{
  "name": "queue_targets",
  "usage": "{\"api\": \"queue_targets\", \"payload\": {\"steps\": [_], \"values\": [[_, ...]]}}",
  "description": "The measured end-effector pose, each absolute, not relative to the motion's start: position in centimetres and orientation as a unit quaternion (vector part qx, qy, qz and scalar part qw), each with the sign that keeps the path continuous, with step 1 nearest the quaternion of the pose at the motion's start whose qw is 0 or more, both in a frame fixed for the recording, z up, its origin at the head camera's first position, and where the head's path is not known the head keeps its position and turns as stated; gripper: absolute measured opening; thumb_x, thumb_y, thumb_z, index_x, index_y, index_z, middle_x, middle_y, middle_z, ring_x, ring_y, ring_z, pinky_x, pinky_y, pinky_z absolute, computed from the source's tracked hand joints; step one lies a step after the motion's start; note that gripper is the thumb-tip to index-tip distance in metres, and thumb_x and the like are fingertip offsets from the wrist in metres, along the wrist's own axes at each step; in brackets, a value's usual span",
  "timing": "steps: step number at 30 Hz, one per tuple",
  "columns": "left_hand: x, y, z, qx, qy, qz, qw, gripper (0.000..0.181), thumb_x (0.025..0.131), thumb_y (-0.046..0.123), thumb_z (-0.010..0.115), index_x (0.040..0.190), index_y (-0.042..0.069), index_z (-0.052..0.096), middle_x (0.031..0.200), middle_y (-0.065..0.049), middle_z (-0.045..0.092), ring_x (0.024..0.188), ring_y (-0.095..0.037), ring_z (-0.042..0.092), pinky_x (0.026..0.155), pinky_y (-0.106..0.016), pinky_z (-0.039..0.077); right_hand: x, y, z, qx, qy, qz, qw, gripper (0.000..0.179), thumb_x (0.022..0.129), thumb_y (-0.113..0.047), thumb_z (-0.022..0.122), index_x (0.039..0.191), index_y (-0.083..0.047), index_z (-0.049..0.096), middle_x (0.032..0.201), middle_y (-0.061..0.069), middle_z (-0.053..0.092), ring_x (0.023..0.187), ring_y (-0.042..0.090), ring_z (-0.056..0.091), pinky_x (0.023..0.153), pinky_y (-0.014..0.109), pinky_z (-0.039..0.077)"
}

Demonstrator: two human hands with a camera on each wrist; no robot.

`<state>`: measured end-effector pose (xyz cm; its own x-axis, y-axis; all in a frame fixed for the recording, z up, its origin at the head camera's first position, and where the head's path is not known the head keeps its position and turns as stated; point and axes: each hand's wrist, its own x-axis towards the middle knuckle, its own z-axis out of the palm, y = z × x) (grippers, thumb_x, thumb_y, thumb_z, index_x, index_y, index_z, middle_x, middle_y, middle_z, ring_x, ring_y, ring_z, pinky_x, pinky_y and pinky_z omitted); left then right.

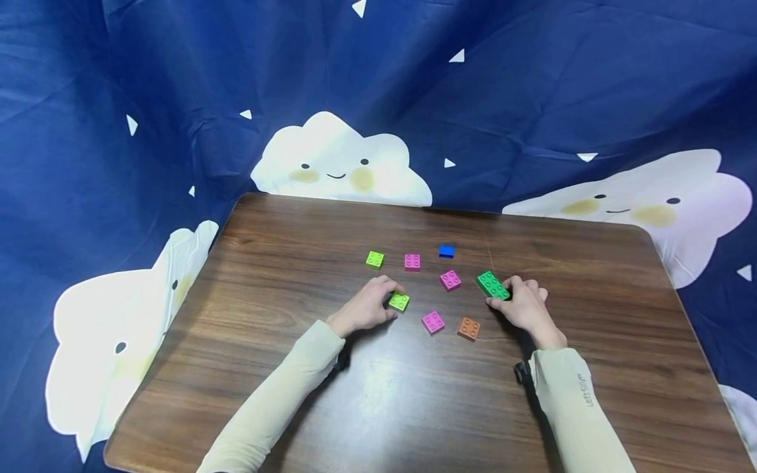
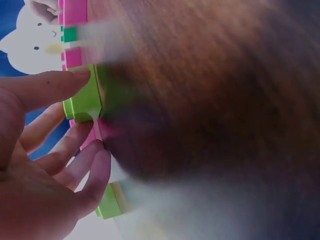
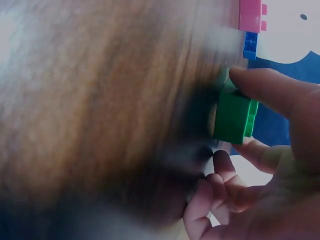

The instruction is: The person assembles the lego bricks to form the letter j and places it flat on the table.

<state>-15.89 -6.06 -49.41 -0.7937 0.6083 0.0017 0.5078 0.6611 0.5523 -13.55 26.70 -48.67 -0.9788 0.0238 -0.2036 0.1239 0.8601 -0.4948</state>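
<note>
My left hand (image 1: 369, 305) pinches a lime green building brick (image 1: 399, 301) at the middle of the wooden table. In the left wrist view, the thumb lies on one side of that brick (image 2: 85, 97) and the other fingers curve below it. Farther right, my right hand (image 1: 526, 304) grips a longer dark green brick (image 1: 493, 286) between thumb and index finger. Its near end (image 3: 233, 116) shows in the right wrist view, on the tabletop or just above it; I cannot tell which. The remaining right fingers curl beside it.
Between and beyond the hands lie three pink bricks (image 1: 433, 322), an orange-brown brick (image 1: 469, 328), a blue brick (image 1: 446, 251) and another lime brick (image 1: 375, 259). A blue cloth with clouds (image 1: 343, 161) hangs behind the table (image 1: 284, 256).
</note>
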Motion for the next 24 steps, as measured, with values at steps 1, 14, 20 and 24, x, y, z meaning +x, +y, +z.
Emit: {"api": "queue_targets", "payload": {"steps": [1, 14, 20, 24], "values": [[-15.88, -6.0, -49.42, 0.306, 0.908, 0.271, 0.09, 0.043, 0.076, 0.011, 0.078, 0.116, 0.009, 0.065, 0.113, -0.008, 0.062, 0.111, -0.025, 0.055, 0.1, -0.038, 0.043, -13.56, 26.76, -48.71, 0.038, 0.96, -0.261, 0.095, 0.05, 0.087, -0.029, 0.066, 0.118, 0.007, 0.05, 0.107, 0.034, 0.052, 0.092, 0.044, 0.038, 0.08, 0.05, 0.024], [-15.42, -5.32, -49.73, 0.271, 0.929, 0.235, 0.086, 0.035, 0.082, 0.014, 0.073, 0.115, 0.013, 0.063, 0.111, -0.005, 0.061, 0.108, -0.025, 0.052, 0.083, -0.04, 0.043, -13.45, 26.97, -48.74, 0.04, 0.96, -0.266, 0.083, 0.046, 0.088, -0.026, 0.064, 0.116, 0.008, 0.051, 0.106, 0.032, 0.052, 0.094, 0.043, 0.039, 0.081, 0.05, 0.024], [-15.23, -5.32, -49.82, 0.276, 0.93, 0.232, 0.078, 0.034, 0.081, 0.016, 0.074, 0.113, 0.013, 0.063, 0.108, -0.004, 0.06, 0.106, -0.024, 0.052, 0.082, -0.038, 0.043, -13.27, 27.01, -48.8, 0.045, 0.96, -0.265, 0.081, 0.046, 0.089, -0.026, 0.064, 0.117, 0.008, 0.051, 0.106, 0.031, 0.053, 0.095, 0.042, 0.039, 0.081, 0.049, 0.024], [-15.21, -5.47, -49.9, 0.275, 0.931, 0.228, 0.078, 0.034, 0.081, 0.016, 0.074, 0.114, 0.013, 0.064, 0.108, -0.004, 0.06, 0.106, -0.023, 0.052, 0.083, -0.038, 0.043, -13.28, 26.8, -48.92, 0.053, 0.958, -0.272, 0.078, 0.046, 0.089, -0.024, 0.064, 0.118, 0.008, 0.05, 0.108, 0.032, 0.052, 0.096, 0.042, 0.04, 0.081, 0.049, 0.025]]}}
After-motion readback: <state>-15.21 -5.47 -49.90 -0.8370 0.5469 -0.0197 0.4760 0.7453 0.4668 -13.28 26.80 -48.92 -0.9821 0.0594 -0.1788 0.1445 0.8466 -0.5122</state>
